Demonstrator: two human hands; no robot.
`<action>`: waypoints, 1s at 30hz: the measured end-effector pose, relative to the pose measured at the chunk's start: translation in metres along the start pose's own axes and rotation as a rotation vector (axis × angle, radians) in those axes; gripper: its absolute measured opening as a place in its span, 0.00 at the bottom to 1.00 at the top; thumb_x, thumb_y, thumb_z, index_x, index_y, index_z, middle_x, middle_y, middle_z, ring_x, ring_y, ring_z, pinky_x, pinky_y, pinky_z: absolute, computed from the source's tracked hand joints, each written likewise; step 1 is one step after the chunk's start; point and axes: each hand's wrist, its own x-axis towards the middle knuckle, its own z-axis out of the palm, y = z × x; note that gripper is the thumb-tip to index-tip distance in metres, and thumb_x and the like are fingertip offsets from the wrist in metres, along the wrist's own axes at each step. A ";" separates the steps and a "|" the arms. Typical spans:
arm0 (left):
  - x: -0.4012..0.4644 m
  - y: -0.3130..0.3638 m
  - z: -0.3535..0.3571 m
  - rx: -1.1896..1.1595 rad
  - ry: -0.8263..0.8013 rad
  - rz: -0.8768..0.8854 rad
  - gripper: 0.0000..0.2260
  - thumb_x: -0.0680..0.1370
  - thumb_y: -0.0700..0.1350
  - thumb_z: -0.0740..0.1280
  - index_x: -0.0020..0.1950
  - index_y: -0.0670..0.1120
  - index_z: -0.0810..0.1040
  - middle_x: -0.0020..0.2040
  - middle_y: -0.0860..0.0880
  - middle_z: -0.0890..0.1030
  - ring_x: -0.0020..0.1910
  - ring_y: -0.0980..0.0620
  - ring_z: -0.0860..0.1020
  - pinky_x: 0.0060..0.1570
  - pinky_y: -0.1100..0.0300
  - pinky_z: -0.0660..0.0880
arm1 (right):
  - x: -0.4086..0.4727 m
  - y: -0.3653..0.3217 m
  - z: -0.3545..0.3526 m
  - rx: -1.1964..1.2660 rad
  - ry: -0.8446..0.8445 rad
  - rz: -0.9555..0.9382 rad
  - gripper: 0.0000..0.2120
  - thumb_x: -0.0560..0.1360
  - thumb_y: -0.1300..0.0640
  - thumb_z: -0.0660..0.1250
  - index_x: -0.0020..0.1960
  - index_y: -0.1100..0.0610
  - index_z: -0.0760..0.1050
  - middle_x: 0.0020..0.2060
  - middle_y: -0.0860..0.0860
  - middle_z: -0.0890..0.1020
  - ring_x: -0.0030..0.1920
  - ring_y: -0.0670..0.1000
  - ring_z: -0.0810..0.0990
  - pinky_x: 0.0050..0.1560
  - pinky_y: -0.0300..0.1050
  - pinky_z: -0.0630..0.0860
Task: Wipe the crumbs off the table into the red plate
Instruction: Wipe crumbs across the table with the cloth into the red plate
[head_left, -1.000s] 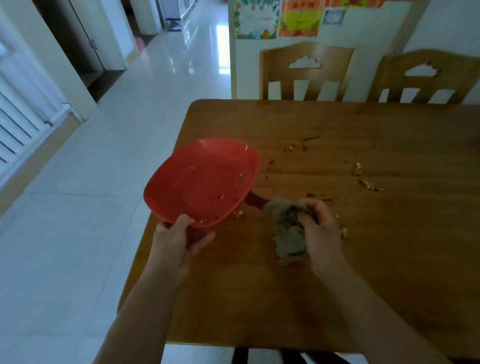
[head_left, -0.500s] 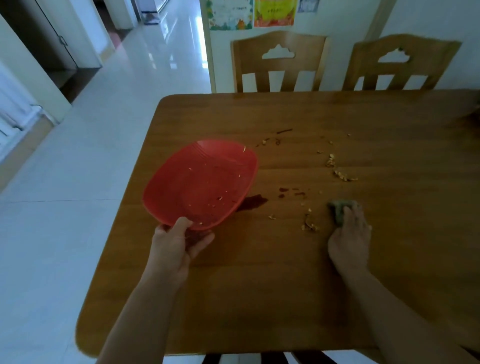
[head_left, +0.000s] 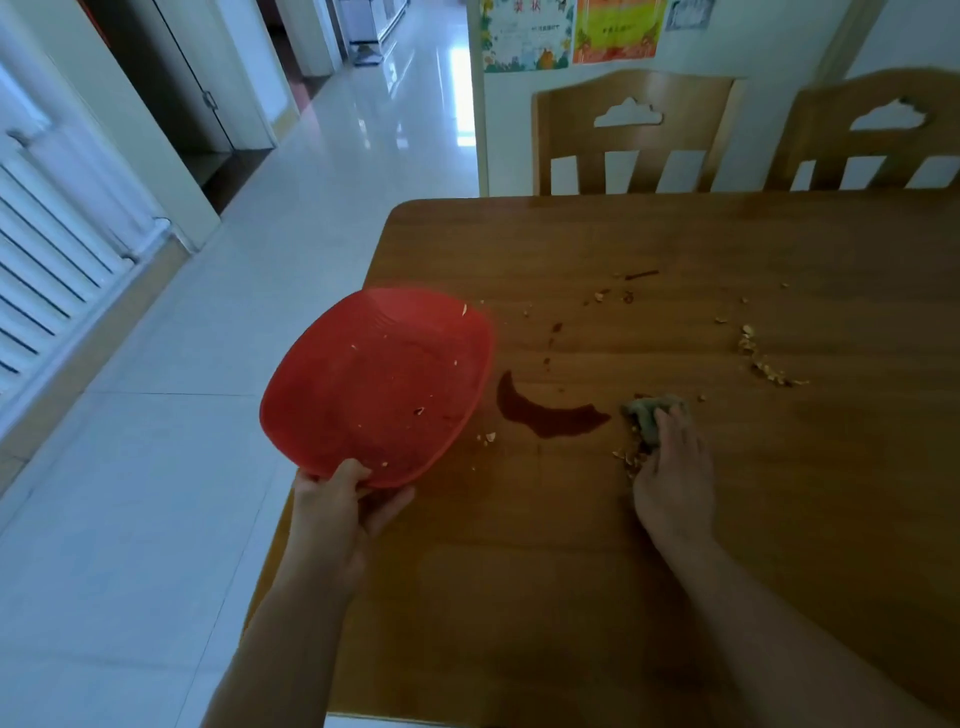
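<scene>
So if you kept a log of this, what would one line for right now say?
left hand: holds red plate at table edge | right hand: presses cloth on table | crumbs: mostly unswept | dark spill: present

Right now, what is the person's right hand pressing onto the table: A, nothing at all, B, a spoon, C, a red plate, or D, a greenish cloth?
D: the right hand lies flat over a greenish cloth on the table, while the left hand holds the red plate at the table's edge.
</scene>
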 end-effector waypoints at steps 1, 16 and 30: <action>0.003 0.002 -0.005 0.000 0.018 -0.007 0.20 0.79 0.30 0.61 0.70 0.40 0.67 0.64 0.36 0.76 0.51 0.43 0.82 0.34 0.52 0.84 | -0.001 -0.004 0.003 0.010 0.000 -0.001 0.23 0.78 0.65 0.56 0.73 0.60 0.61 0.74 0.57 0.61 0.75 0.56 0.55 0.75 0.51 0.53; 0.113 0.041 -0.139 -0.122 0.207 0.063 0.30 0.74 0.24 0.60 0.74 0.45 0.65 0.68 0.37 0.76 0.56 0.36 0.81 0.36 0.53 0.84 | -0.017 -0.078 0.041 0.079 -0.010 0.157 0.23 0.81 0.62 0.53 0.75 0.52 0.59 0.76 0.49 0.57 0.75 0.52 0.53 0.73 0.53 0.57; 0.131 -0.007 -0.142 -0.132 0.344 -0.101 0.39 0.73 0.20 0.57 0.79 0.47 0.56 0.68 0.36 0.73 0.59 0.35 0.79 0.54 0.44 0.80 | -0.036 -0.155 0.079 0.158 -0.039 0.159 0.23 0.81 0.60 0.52 0.75 0.48 0.58 0.76 0.45 0.56 0.76 0.48 0.51 0.75 0.54 0.55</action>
